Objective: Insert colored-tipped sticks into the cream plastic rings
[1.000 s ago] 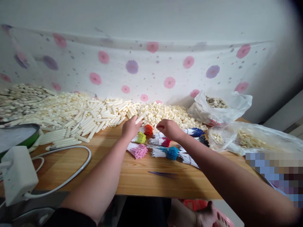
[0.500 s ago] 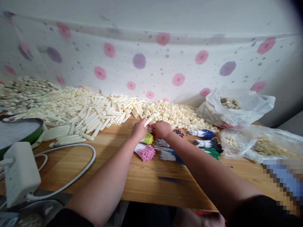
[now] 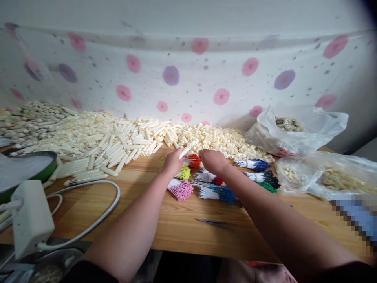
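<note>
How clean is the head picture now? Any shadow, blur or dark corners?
Head view: a soft shadow darkens the wooden table toward its near edge; finger detail on the right hand is soft; the top right corner goes black; blocky pixelation masks the lower right.

hands [image 3: 172, 162] 2 | plastic bags [image 3: 313, 138] 2 | power strip [image 3: 33, 218] 1 | coloured bundles [image 3: 181, 190] 8+

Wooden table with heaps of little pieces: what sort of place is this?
Probably a small indoor workroom, perhaps in a home: a heap of cream tubes, bundles of colour-tipped sticks, and a flowered sheet hung behind them.
</note>
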`<state>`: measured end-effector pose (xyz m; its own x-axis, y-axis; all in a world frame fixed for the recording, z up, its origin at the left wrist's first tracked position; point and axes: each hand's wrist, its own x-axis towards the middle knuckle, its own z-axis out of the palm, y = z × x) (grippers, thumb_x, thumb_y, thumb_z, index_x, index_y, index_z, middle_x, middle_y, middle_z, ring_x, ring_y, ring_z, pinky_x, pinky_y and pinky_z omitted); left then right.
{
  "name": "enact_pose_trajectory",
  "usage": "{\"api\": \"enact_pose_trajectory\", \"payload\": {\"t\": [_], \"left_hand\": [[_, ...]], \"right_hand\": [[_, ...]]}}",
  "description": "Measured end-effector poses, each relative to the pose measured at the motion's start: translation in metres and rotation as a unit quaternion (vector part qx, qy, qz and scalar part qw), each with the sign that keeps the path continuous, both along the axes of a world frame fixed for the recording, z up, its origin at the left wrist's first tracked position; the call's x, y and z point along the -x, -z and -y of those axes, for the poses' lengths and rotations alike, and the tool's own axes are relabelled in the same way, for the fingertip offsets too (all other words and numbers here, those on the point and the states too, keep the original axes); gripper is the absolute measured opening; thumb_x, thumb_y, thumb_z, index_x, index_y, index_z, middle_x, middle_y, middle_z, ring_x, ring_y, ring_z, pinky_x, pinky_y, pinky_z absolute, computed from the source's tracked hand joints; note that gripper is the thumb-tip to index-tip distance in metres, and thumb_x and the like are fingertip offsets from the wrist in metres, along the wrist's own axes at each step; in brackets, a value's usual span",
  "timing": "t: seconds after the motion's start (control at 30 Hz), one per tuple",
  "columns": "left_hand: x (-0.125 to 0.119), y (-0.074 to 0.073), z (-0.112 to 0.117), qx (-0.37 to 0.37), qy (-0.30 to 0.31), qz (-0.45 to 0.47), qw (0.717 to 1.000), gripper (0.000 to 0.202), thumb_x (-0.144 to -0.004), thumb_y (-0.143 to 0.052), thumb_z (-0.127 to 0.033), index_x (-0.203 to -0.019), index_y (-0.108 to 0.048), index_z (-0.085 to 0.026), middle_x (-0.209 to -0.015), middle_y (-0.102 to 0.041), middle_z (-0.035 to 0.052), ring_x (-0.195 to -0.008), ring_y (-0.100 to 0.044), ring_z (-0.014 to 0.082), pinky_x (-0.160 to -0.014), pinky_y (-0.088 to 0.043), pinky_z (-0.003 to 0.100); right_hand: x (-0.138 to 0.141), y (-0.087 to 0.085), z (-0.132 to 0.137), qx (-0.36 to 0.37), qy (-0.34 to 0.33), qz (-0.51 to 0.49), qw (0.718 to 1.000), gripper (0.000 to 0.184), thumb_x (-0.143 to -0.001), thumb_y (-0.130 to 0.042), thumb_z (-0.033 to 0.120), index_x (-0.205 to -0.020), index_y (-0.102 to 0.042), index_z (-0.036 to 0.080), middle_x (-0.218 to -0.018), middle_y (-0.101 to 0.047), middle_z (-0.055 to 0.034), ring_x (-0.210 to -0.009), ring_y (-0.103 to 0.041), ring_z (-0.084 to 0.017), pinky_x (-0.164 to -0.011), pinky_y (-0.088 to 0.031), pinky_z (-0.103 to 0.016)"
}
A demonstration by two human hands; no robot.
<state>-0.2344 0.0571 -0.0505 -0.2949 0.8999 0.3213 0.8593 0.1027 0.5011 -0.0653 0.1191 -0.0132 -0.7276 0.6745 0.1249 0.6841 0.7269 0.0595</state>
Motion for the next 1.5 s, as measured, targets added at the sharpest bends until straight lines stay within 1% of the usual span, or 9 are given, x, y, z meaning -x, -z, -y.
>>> {"api": "enact_pose_trajectory", "payload": {"t": [0.2,0.4,0.7,0.9,1.0,1.17,1.23,1.37,1.5], "left_hand": [[-0.008,-0.012,0.007,-0.013,0.019,0.026,0.999,0.013,-0.082,-0.053,-0.022,-0.090,-0.062,-0.017,-0.081,-0.067,0.0058,-0.074,-0.060,0.0179,-0.066,-0.041,0.027],[-0.039,-0.020,0.021,0.060,0.181,0.250,0.949,0.017,-0.074,-0.063,-0.029,-0.086,-0.063,-0.016,-0.077,-0.066,0.0035,-0.067,-0.059,0.0142,-0.060,-0.045,0.026],[-0.060,-0.027,0.028,0.041,0.189,0.424,0.885,0.017,-0.073,-0.065,-0.029,-0.078,-0.058,-0.014,-0.061,-0.058,-0.0011,-0.054,-0.052,0.0085,-0.053,-0.043,0.023],[-0.061,-0.026,0.029,0.027,0.219,0.462,0.859,0.020,-0.071,-0.067,-0.030,-0.075,-0.057,-0.013,-0.060,-0.059,-0.0006,-0.054,-0.051,0.0085,-0.054,-0.041,0.023],[-0.060,-0.023,0.030,0.047,0.254,0.470,0.844,0.023,-0.071,-0.068,-0.033,-0.075,-0.059,-0.013,-0.061,-0.059,0.0003,-0.056,-0.053,0.0100,-0.056,-0.043,0.024],[-0.059,-0.020,0.030,0.015,0.316,0.413,0.854,0.024,-0.076,-0.066,-0.038,-0.079,-0.065,-0.015,-0.076,-0.062,0.0047,-0.073,-0.059,0.0156,-0.072,-0.047,0.031],[-0.057,-0.021,0.029,-0.054,0.314,0.341,0.884,0.022,-0.078,-0.065,-0.038,-0.080,-0.066,-0.016,-0.085,-0.062,0.0053,-0.083,-0.058,0.0173,-0.080,-0.045,0.032],[-0.053,-0.023,0.028,-0.131,0.273,0.237,0.923,0.024,-0.079,-0.064,-0.040,-0.073,-0.063,-0.016,-0.073,-0.055,0.0012,-0.072,-0.053,0.0144,-0.072,-0.043,0.028],[-0.051,-0.022,0.029,-0.133,0.292,0.204,0.925,0.031,-0.079,-0.061,-0.045,-0.069,-0.062,-0.015,-0.069,-0.053,0.0015,-0.068,-0.050,0.0144,-0.066,-0.041,0.028]], "right_hand": [[-0.040,-0.007,0.007,0.004,-0.004,-0.076,0.997,0.020,-0.091,-0.040,0.019,-0.087,-0.059,0.016,-0.088,-0.062,-0.0081,-0.074,-0.059,-0.015,-0.063,-0.039,-0.024],[-0.055,-0.001,0.031,0.050,-0.095,-0.200,0.974,0.019,-0.091,-0.044,0.021,-0.084,-0.062,0.017,-0.086,-0.059,-0.0037,-0.077,-0.055,-0.012,-0.070,-0.041,-0.022],[-0.059,0.022,0.023,0.365,-0.088,-0.547,0.748,0.025,-0.077,-0.059,0.018,-0.102,-0.060,0.015,-0.086,-0.066,-0.0048,-0.076,-0.061,-0.012,-0.070,-0.051,-0.028],[-0.060,0.014,0.032,0.423,-0.104,-0.581,0.688,0.015,-0.077,-0.063,0.028,-0.088,-0.065,0.017,-0.071,-0.066,-0.0004,-0.064,-0.061,-0.010,-0.059,-0.050,-0.025],[-0.062,0.008,0.037,0.384,-0.166,-0.573,0.705,0.010,-0.079,-0.063,0.026,-0.080,-0.063,0.016,-0.069,-0.064,0.0002,-0.064,-0.059,-0.010,-0.060,-0.049,-0.025],[-0.076,-0.010,0.049,0.161,-0.249,-0.494,0.817,0.008,-0.085,-0.054,0.018,-0.079,-0.059,0.018,-0.074,-0.062,-0.0028,-0.070,-0.058,-0.013,-0.065,-0.048,-0.029],[-0.087,-0.022,0.058,0.065,-0.244,-0.547,0.798,0.007,-0.084,-0.053,0.014,-0.084,-0.057,0.020,-0.078,-0.063,-0.0037,-0.074,-0.060,-0.015,-0.067,-0.050,-0.031],[-0.111,-0.044,0.079,-0.031,-0.152,-0.696,0.701,0.012,-0.086,-0.052,0.015,-0.091,-0.058,0.024,-0.078,-0.065,-0.0043,-0.076,-0.064,-0.018,-0.067,-0.052,-0.035],[-0.119,-0.050,0.089,-0.020,-0.214,-0.620,0.755,0.013,-0.082,-0.057,0.012,-0.090,-0.061,0.021,-0.079,-0.067,-0.0049,-0.076,-0.066,-0.018,-0.066,-0.055,-0.032]]}}
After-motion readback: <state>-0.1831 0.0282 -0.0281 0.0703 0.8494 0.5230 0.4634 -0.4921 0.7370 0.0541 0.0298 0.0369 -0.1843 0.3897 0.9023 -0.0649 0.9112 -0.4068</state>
